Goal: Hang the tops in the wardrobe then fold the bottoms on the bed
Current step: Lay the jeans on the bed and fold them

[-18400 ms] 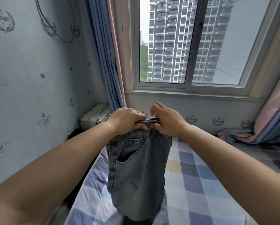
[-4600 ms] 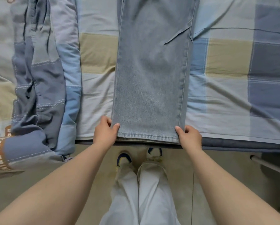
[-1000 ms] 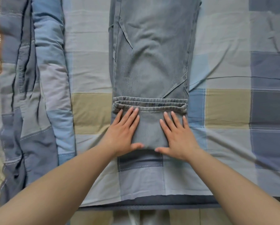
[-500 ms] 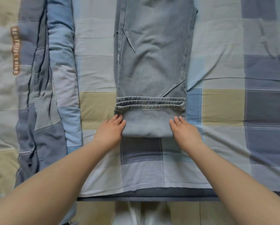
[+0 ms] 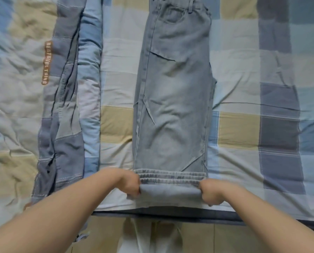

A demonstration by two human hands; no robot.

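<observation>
**Folded hem end could slip or skew on the next turn**

The left hand (image 5: pixel 132 183) and the right hand (image 5: pixel 210 193) each form a clenched grip on one end of the folded-over leg bottom of the pale blue denim jeans (image 5: pixel 174 99), fingers curled round the thick fold near the bed's front edge. The stacked hems (image 5: pixel 170 177) lie just beyond the knuckles. From there the jeans stretch flat and lengthwise away from the person, waistband and back pocket (image 5: pixel 172 14) at the far end, on the checked blue, cream and grey bedsheet (image 5: pixel 262 125).

As I judge it, the risks lie in uneven handling: if one hand leads, the fold will run crooked across the legs. The diagonal creases in the denim could get trapped inside. The fold sits close to the mattress edge, so a loose hold could let it drop toward the floor. The rumpled patchwork quilt (image 5: pixel 67 106) lies well to the left, clear of the work.
</observation>
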